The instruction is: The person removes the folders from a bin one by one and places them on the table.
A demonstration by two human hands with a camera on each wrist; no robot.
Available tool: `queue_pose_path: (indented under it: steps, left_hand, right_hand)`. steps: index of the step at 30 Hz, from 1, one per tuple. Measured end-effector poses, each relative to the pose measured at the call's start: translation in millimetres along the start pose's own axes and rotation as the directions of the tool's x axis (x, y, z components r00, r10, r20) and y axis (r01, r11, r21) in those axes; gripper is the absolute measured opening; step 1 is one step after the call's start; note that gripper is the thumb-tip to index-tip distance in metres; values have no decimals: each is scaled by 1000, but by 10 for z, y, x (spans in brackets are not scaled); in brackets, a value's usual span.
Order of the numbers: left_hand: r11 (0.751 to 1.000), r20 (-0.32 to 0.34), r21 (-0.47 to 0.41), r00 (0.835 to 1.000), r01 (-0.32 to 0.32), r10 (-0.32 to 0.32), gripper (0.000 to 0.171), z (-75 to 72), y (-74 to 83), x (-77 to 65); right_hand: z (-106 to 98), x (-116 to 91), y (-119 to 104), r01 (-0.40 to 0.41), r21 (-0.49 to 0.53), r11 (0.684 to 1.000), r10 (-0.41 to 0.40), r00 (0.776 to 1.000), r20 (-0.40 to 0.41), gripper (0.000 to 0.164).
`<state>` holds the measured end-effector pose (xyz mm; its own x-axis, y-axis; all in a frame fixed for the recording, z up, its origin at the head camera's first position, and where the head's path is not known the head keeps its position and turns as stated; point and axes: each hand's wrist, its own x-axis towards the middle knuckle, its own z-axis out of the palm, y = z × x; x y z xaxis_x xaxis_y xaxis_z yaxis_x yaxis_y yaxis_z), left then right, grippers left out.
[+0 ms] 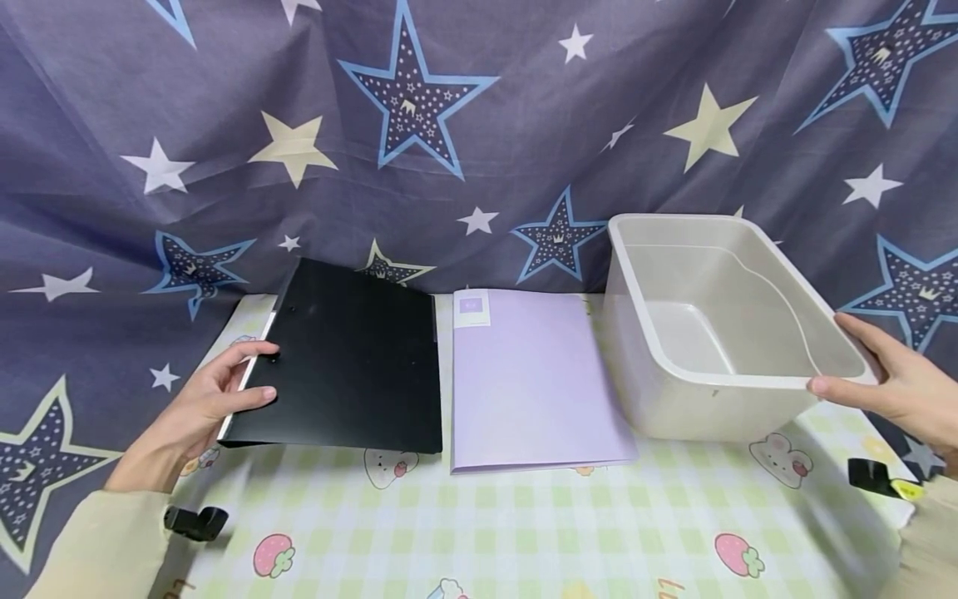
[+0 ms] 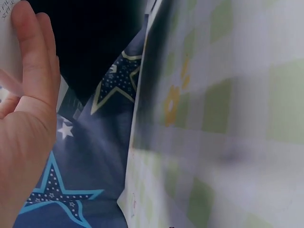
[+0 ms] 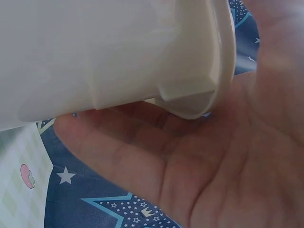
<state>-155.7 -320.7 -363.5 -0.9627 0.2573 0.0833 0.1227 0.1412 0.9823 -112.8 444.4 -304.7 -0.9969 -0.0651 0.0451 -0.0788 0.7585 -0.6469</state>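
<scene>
At the left of the head view, my left hand [image 1: 213,395] grips the pale spine edge of a black file folder [image 1: 344,358], thumb and a finger on its upper face. That edge tilts up off the table. In the left wrist view the fingers [image 2: 35,57] lie along the white spine. My right hand [image 1: 891,374] holds the right front corner of a beige plastic bin [image 1: 718,412], thumb on the rim. Its other fingers [image 3: 109,142] reach under the bin's outer wall in the right wrist view. The bin's visible inside holds nothing.
Between the black folder and the bin lies a lilac folder [image 1: 531,383] with a small label at its top left. A green checked cloth [image 1: 479,532] covers the table. Behind it hangs a dark star-patterned curtain [image 1: 479,125].
</scene>
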Motion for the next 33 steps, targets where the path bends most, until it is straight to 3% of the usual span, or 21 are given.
queue_pose_path:
  steps: [3,13,20,33]
  left_hand:
    - [999,-8,12,999,39,-39,59,-6,-24,18]
    - [998,35,45,998,42,-44,58,-67,-108,64]
    - [994,61,69,995,80,-84,59,-117,-151,79]
    - [975,53,139,982,175,-183,77,-171,-166,89]
  right_hand:
    - [-7,1,15,13,-7,1000,-13,1000,-6,102]
    - [12,22,2,-12,1,1000,12,1000,1,104]
    - [22,25,7,-14,0,1000,14,1000,0,104]
    - [34,11,-13,-19,12,1000,19,1000,-5,104]
